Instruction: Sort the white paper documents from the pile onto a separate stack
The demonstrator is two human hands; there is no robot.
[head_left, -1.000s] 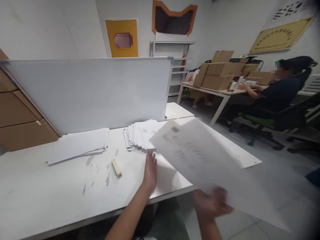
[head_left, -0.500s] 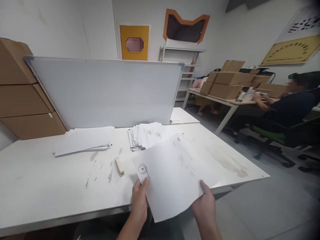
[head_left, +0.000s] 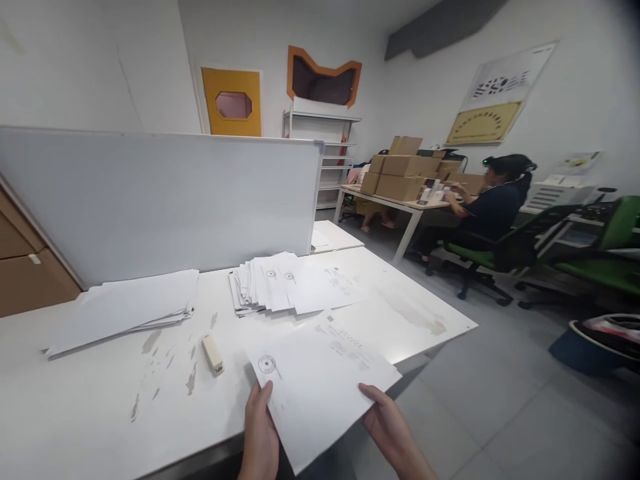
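White paper (head_left: pixel 325 400): held between both hands at the table's near edge. Round star stamp just past the left thumb, blurry print toward the far right. Can't tell if it's one sheet or a few.
Left hand (head_left: pixel 260 437): gripping the paper's left edge, thumb on top, fingers tucked underneath.
Right hand (head_left: pixel 387 420): same deal on the right edge.
Beige block (head_left: pixel 213 354): on the table (head_left: pixel 90 407), a bit beyond and left of the left hand.
Pile (head_left: pixel 273 283): messy fanned-out papers, straight ahead of the hands.
Stack (head_left: pixel 140 303): tidier papers, farther left.
Whiteboard (head_left: pixel 165 200): standing behind both.
Co-worker (head_left: pixel 495 210): seated way off beyond the right hand, near some boxes (head_left: pixel 400 177).
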